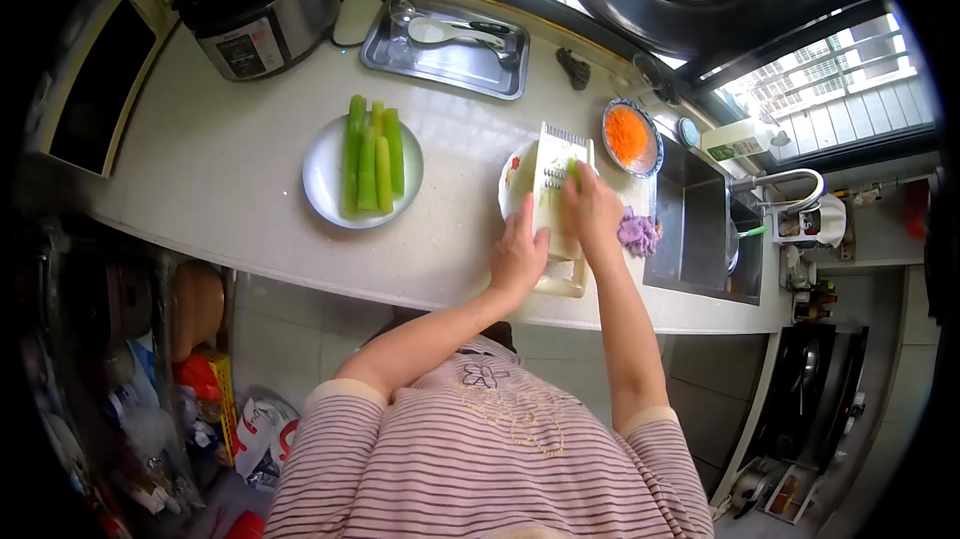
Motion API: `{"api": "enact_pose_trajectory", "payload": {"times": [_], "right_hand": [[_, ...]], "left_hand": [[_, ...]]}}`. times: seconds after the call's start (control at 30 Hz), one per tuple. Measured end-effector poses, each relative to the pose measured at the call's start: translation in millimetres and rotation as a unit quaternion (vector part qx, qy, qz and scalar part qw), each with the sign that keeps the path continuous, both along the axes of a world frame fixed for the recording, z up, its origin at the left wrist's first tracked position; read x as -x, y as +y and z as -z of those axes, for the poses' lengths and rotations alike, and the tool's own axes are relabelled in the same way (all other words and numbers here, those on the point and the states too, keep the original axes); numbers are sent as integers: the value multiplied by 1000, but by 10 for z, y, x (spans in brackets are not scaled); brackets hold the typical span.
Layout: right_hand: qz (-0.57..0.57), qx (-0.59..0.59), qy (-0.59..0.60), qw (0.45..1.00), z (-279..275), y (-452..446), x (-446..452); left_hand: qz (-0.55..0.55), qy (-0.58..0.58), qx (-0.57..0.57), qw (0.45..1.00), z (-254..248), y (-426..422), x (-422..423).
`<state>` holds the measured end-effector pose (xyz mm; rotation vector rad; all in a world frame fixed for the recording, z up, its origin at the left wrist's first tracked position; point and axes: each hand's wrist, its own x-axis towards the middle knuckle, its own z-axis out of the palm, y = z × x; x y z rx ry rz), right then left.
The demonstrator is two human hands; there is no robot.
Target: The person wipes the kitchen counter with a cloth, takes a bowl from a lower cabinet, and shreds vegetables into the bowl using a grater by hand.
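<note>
My left hand [520,254] grips the left edge of a pale grater [552,224], which slants over a white plate [506,179] with a floral rim. My right hand [595,211] presses a piece of green stalk [573,171] against the grater's toothed face. Most of that piece is hidden by the fingers. Several peeled green stalks [367,169] lie side by side on a white plate [317,174] to the left. What lies under the grater is mostly hidden.
A bowl of shredded orange vegetable [628,134] and a purple cloth [638,232] are right of the grater, near the sink [690,209]. Behind stand a metal tray [375,54] with a white spoon [450,34] and a pressure cooker [265,19]. A wok [690,9] hangs above.
</note>
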<state>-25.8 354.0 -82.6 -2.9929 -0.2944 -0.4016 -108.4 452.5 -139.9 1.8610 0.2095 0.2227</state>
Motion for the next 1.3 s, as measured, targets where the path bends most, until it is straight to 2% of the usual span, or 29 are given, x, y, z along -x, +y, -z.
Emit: {"api": "enact_pose_trajectory", "payload": {"times": [0.07, 0.1, 0.2, 0.27, 0.37, 0.53, 0.63, 0.77, 0.87, 0.93, 1.0, 1.2, 1.23, 1.3], "right_hand": [[-23, 11, -9, 1000, -12, 6, -88], [-1, -3, 26, 1000, -120, 30, 45], [-35, 4, 41, 999, -142, -60, 474], [-34, 32, 8, 999, -8, -84, 419], [-30, 31, -21, 999, 33, -10, -133], [-53, 38, -19, 998, -33, 3, 162], [-68, 55, -48, 995, 19, -15, 397], [-49, 50, -66, 995, 29, 52, -133], [-58, 79, -22, 995, -35, 21, -48], [-85, 84, -76, 990, -27, -40, 262], [-90, 100, -75, 988, 21, -51, 425], [-59, 72, -66, 993, 85, 23, -292], [-46, 106, -38, 993, 68, 16, -257], [-81, 97, -64, 990, 2, -38, 112]], "left_hand": [[-2, -7, -11, 1000, -4, 29, -11], [-4, -8, -17, 1000, -10, 21, -3], [-9, -12, -6, 1000, 7, 7, -24], [-2, -4, 3, 1000, 37, -18, 23], [3, 3, -1, 1000, -2, 6, 5], [-18, -17, -34, 999, 35, -12, -7], [10, 55, -1, 998, -150, 53, 10], [31, 86, 4, 996, -196, 73, 17], [-23, -18, -18, 999, 24, -34, -6], [-17, -20, -15, 1000, 38, -28, -7], [-16, -13, -6, 1000, 35, -28, 2], [-7, 4, -18, 1000, -23, -3, -11], [-8, 6, -22, 1000, -19, -5, -9], [-8, 1, -21, 1000, 3, -22, -20]]}}
